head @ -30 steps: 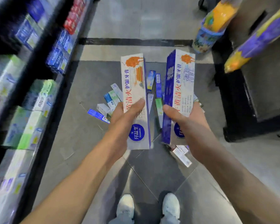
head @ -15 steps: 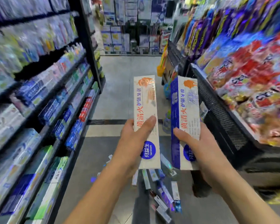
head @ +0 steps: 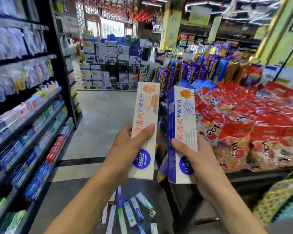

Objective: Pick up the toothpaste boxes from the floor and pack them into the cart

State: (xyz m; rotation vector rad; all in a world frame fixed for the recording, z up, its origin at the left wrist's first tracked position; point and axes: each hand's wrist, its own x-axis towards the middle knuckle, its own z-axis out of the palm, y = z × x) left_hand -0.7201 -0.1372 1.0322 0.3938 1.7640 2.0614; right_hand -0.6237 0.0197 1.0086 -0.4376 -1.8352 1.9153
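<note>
My left hand [head: 125, 149] grasps a white toothpaste box [head: 146, 115] at mid-frame, thumb across its face, fingers behind. My right hand [head: 195, 159] grips a blue-edged toothpaste box [head: 183, 125] just beside it. I hold both upright and apart, probably so each can be set down separately. More toothpaste boxes on the floor [head: 130, 211] lie scattered at the bottom centre of the frame. I cannot pick out the cart; the black bin of red snack packs [head: 243, 122] fills the right side.

Boxes lifted higher
Both toothpaste boxes [head: 145, 130] have risen to mid-frame; the floor pile [head: 128, 211] has dropped to the bottom edge.
</note>
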